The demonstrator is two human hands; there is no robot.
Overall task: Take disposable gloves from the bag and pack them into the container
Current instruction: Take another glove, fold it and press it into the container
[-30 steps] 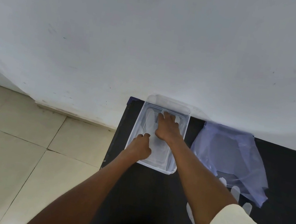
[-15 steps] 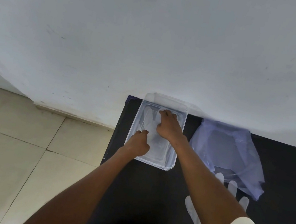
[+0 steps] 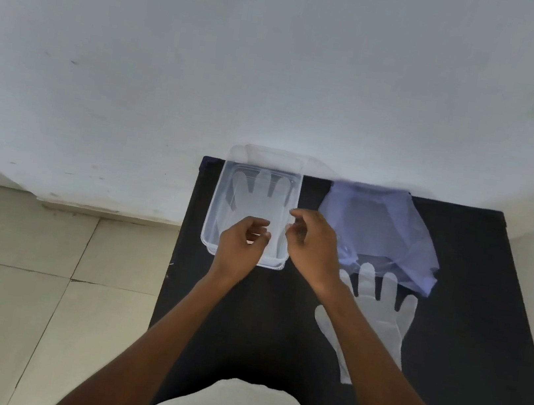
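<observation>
A clear plastic container [image 3: 215,215] stands at the table's far left corner against the wall. One translucent disposable glove [image 3: 260,191] lies flat inside it, fingers pointing to the wall. My left hand [image 3: 243,244] hovers over the container's near end, fingers loosely curled, nothing in it. My right hand [image 3: 313,244] hangs beside the container's right rim, thumb and forefinger apart, also holding nothing. A pale purple bag [image 3: 379,229] lies to the right. A second glove [image 3: 381,309] lies flat on the table below the bag, partly under my right forearm.
The black table [image 3: 464,353] sits against a white wall [image 3: 279,65]. Its left edge drops to a beige tiled floor [image 3: 21,287]. My light-coloured clothing shows at the bottom of the view.
Both hands have lifted out of the container and drawn back towards me. The glove they were pressing now lies flat and uncovered inside.
</observation>
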